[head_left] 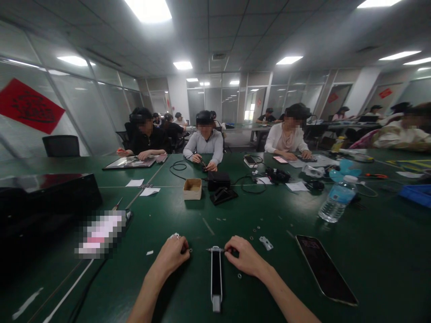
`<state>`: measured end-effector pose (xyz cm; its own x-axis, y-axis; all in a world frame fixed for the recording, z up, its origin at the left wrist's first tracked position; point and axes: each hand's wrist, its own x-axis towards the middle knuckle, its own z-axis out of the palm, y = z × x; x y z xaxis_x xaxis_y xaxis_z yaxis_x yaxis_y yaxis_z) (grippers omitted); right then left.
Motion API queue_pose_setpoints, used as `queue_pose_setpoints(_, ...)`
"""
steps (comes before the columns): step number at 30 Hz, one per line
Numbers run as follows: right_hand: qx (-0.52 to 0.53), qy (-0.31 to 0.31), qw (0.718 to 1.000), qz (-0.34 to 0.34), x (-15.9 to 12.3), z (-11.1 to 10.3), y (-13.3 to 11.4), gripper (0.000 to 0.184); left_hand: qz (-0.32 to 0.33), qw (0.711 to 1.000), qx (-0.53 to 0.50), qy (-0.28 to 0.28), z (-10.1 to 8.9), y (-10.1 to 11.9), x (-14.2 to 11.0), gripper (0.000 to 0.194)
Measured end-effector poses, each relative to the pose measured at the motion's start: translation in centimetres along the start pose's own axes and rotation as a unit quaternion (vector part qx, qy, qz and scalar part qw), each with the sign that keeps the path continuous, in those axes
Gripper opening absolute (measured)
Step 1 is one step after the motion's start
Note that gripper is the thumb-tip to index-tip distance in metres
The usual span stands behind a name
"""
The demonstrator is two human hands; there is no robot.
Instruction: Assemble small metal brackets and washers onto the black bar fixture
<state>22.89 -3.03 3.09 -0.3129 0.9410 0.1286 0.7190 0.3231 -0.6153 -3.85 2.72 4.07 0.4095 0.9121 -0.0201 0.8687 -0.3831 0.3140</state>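
My left hand (pixel 173 255) rests on the green table (pixel 188 215) with its fingers curled, pinching something small near a tiny ring (pixel 191 250). My right hand (pixel 243 256) is closed, fingertips pressed together beside the metal tip of a black and white screwdriver-like tool (pixel 216 278) that lies between both hands, pointing away from me. A small metal bracket (pixel 266 243) and several tiny washers (pixel 255 232) lie just beyond my right hand.
A dark phone (pixel 325 269) lies at the right. A water bottle (pixel 337 198), a small cardboard box (pixel 192 189), black devices (pixel 220 187) and cables sit farther off. A black case (pixel 47 197) stands left. Several people work across the table.
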Motion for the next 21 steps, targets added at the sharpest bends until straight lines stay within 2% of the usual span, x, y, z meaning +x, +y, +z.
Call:
queue_pose_setpoints(5,-0.005,0.0,1.0,-0.002,0.0,0.0,0.0,0.014,0.018,0.999,-0.037,0.006,0.4,0.6,0.1,0.012)
queue_pose_setpoints(14,-0.011,0.008,1.0,-0.019,0.0,0.0,0.1,0.012,0.066,0.992,-0.11,0.017,2.2,3.6,0.1,0.015)
queue_pose_setpoints(21,-0.006,0.001,1.0,-0.009,-0.1,0.2,0.4,0.013,0.069,0.988,-0.132,0.041,3.0,3.9,0.3,0.014)
